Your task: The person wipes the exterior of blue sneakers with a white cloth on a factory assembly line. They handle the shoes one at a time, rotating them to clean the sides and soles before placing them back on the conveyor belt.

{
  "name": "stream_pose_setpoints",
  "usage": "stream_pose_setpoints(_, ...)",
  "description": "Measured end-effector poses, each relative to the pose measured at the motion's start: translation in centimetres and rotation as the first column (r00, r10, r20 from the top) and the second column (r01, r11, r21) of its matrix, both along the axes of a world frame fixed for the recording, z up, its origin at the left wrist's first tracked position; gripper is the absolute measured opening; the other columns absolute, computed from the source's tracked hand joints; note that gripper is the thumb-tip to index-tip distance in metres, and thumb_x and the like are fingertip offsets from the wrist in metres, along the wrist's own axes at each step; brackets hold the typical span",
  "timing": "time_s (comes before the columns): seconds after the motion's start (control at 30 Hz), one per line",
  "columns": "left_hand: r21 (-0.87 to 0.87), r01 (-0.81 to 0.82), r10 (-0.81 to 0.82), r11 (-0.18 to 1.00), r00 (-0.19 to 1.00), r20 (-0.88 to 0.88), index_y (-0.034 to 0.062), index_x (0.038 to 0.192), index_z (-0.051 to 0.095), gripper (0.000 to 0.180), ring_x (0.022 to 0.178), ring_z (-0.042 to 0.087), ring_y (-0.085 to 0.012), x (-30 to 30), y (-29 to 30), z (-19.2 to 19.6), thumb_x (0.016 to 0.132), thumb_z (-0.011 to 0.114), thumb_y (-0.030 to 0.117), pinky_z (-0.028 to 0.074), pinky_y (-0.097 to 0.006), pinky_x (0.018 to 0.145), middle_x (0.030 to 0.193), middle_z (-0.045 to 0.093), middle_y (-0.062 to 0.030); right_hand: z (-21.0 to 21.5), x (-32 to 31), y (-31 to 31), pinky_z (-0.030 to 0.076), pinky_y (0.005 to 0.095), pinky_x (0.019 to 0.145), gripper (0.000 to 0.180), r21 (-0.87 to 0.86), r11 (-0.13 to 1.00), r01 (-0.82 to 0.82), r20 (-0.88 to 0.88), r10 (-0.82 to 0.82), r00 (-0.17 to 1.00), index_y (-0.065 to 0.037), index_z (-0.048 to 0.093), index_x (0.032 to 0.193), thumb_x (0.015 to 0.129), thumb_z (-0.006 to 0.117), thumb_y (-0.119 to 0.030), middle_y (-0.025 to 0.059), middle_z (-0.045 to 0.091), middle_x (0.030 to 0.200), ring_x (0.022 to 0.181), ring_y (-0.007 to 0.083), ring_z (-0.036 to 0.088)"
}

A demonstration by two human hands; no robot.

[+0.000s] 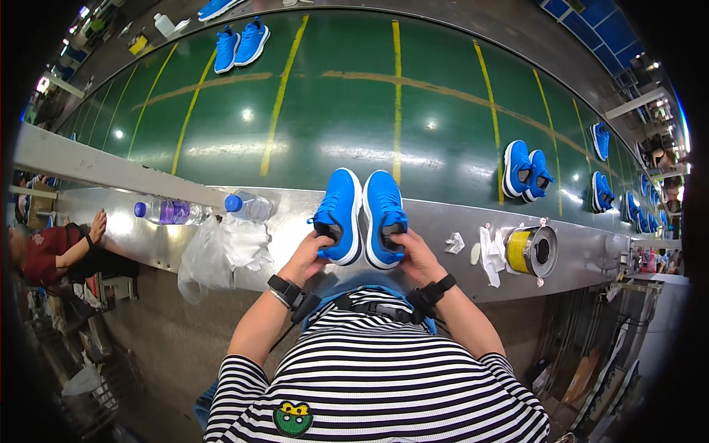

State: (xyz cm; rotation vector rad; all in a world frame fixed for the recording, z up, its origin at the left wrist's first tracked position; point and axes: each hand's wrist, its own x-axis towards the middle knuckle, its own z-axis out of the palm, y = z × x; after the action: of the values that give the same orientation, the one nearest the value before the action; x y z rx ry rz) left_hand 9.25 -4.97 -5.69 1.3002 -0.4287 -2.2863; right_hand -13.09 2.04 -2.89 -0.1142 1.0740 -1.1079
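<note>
Two blue sneakers with white soles are side by side in front of me, toes pointing away, over the metal ledge and the near edge of the green belt. My left hand [305, 256] grips the left sneaker [340, 210] at its heel opening, thumb inside the collar. At the heel of the right sneaker [382, 207], my right hand [418, 258] has the same kind of hold. The fingers under both heels are partly hidden.
The green belt [332, 118] carries a sneaker pair [241, 46] far left and another pair [526, 171] to the right, with several more beyond. On the metal ledge [443, 221] are bottles [171, 213], a plastic bag [207, 258], a yellow-labelled can [530, 251] and paper scraps [491, 255]. A white beam [118, 166] crosses at left.
</note>
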Motion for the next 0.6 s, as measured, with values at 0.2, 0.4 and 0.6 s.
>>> stream_pose_setpoints(0.2,0.075,-0.002,0.006,0.997,0.998,-0.054,0.0021,0.102,0.051,0.028,0.072,0.058,-0.0169,0.7,-0.1,2.1,0.074,0.052,0.004,0.048,-0.034,0.071,0.083,0.058,-0.0071,-2.1,-1.3,1.6,0.043,0.0376,0.085,0.029,0.027,0.997,0.076,0.213,-0.08,0.974,-0.005,0.051,0.107,0.079,0.053,-0.013,0.0085,0.057,0.103,0.092,0.0201,0.055)
stream_pose_setpoints(0.4,0.093,0.036,-0.024,0.995,0.991,-0.134,0.0024,0.1,0.053,0.026,0.075,0.059,-0.0166,0.8,0.2,0.7,0.074,0.051,0.004,0.048,-0.034,0.073,0.086,0.06,-0.0077,-2.2,-1.8,2.0,0.042,0.0389,0.088,0.028,0.024,0.995,0.098,0.243,-0.101,0.965,-0.004,0.049,0.109,0.084,0.05,-0.017,0.0104,0.056,0.106,0.097,0.0214,0.055)
stream_pose_setpoints(0.6,0.089,0.037,-0.017,0.995,0.977,-0.215,0.0025,0.097,0.056,0.024,0.075,0.06,-0.0174,1.0,0.6,-1.8,0.075,0.048,-0.001,0.049,-0.033,0.072,0.086,0.061,-0.008,-2.2,-2.0,2.1,0.043,0.0379,0.088,0.027,0.007,0.995,0.101,0.269,-0.099,0.958,-0.003,0.05,0.107,0.085,0.048,-0.018,0.0118,0.056,0.106,0.096,0.0224,0.055)
